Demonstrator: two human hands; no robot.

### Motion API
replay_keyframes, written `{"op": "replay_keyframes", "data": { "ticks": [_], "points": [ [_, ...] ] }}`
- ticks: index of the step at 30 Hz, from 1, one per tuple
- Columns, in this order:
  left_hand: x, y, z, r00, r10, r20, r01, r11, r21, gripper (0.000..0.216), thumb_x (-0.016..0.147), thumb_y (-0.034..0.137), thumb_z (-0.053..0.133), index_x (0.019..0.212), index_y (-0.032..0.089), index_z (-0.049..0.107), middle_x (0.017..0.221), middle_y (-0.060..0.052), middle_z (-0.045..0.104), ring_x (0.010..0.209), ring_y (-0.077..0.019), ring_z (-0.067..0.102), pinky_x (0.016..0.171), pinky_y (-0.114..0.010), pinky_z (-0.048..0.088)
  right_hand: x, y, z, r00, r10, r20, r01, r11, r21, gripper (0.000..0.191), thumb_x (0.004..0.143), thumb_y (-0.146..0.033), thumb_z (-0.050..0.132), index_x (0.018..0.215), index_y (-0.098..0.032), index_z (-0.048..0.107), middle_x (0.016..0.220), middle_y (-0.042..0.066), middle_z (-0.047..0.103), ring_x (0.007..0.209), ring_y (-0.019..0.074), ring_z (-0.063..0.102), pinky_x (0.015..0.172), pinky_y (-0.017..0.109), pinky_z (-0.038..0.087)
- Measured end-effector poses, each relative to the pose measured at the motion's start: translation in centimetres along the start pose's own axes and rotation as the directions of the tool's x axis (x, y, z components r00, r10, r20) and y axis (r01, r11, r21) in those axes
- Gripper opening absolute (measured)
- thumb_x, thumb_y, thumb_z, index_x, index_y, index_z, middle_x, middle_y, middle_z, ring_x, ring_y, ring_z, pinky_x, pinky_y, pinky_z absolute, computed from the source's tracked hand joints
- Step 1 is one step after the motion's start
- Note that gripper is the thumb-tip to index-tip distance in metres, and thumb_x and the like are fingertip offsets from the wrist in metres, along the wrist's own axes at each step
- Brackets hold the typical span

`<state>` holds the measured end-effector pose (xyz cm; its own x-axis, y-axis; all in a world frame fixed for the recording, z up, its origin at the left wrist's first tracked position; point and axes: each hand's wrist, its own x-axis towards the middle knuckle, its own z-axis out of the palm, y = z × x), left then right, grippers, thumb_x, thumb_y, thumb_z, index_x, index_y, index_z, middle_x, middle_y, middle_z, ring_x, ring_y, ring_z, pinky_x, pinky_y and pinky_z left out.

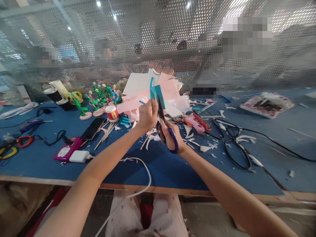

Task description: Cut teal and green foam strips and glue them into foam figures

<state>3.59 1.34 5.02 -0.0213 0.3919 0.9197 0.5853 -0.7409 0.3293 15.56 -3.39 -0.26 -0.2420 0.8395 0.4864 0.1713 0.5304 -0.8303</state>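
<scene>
While pinching blue paper [154,90] above the surface [182,174] in left fingers [154,104], seems to be cutting with scissors [162,114] gripped in right fingers [163,125], and probably calls next for closing them steadily.

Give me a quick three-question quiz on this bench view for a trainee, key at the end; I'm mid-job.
1. Which of the person's hands grips the scissors?
2. True or false: in the picture, the pink tool lies to the right of the red-and-white jar.
3. What colour is the sheet in the left hand?
A) yellow
B) teal
C) red

Key: 1. The right hand. 2. True. 3. B.
</scene>
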Motion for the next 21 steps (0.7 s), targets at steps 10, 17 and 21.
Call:
{"op": "replay_keyframes", "data": {
  "ticks": [10,17,21],
  "points": [
    [0.09,0.38,-0.12,1.0,0.02,-0.024,-0.02,1.0,-0.004,0.045,0.094,0.047,0.015,0.059,0.022,0.028,0.046,0.004,0.026,0.039,-0.0099,0.029,0.049,-0.03,0.021,0.02,-0.58,0.06,1.0,0.017,-0.005,-0.017,1.0,0.015,0.044,0.087,-0.058,0.033,0.065,-0.021,0.043,0.043,-0.006,0.042,0.032,0.0083,0.043,0.037,0.022,0.037],
    [-0.03,0.1,-0.01,0.999,0.035,-0.027,-0.035,0.999,0.016,0.044,0.095,0.044,0.018,0.06,0.021,0.032,0.048,0.003,0.031,0.041,-0.0102,0.033,0.05,-0.029,0.023,-0.08,-0.71,0.15,1.0,0.021,0.001,-0.021,0.999,0.03,0.045,0.086,-0.059,0.034,0.065,-0.021,0.043,0.043,-0.006,0.041,0.031,0.0079,0.043,0.036,0.022,0.036],
    [-0.01,0.09,-0.05,0.996,0.074,-0.051,-0.073,0.997,0.036,0.043,0.096,0.038,0.02,0.059,0.02,0.033,0.047,0.004,0.031,0.04,-0.0094,0.029,0.049,-0.029,0.021,-0.08,-0.75,0.17,1.0,0.017,-0.002,-0.017,0.999,0.034,0.045,0.086,-0.06,0.033,0.065,-0.021,0.042,0.043,-0.006,0.041,0.032,0.0075,0.043,0.037,0.022,0.036]
  ]
}}
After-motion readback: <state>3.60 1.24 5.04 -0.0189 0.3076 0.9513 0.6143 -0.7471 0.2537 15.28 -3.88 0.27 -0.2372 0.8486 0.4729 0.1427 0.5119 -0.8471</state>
